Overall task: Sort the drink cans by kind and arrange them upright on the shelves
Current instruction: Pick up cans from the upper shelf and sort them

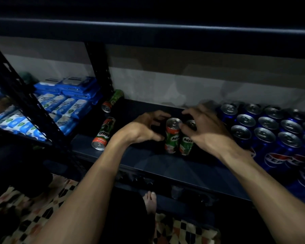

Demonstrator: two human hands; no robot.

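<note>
My left fingers (pixel 158 115) curl apart beside one upright Milo can (pixel 173 136); my right fingers (pixel 187 125) spread over its twin (pixel 187 143), grip unclear. Both stand touching on the shelf (pixel 165 166). Two Milo cans (pixel 103 133) lie left, Pepsi cans (pixel 271 134) stand right.

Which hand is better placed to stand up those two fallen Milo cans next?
Probably the left hand: both lying Milo cans are on its side, while the right hand sits beside the Pepsi cans.
</note>
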